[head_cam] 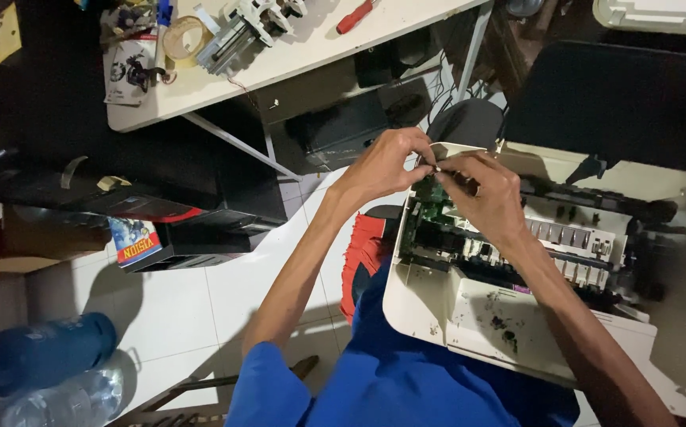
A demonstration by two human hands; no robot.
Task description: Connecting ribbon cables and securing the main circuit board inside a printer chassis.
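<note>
An opened white printer [438, 304] rests on my lap, its cover off and inner parts bare. A green circuit board [432, 192] sits at its upper left corner. My left hand [382, 162] and my right hand [485, 194] meet just above that board, fingertips pinched together on a small pale part [436, 168] that is too small to make out. A ring shows on my right hand. Black rollers and a white carriage rail [576, 233] run across the printer to the right.
A white workbench [295, 47] at the top holds a tape roll [185, 35], a red-handled screwdriver [355, 16] and plastic parts. Dark equipment cases [200, 229] lie on the tiled floor at left. Plastic water bottles [50, 379] sit at the lower left.
</note>
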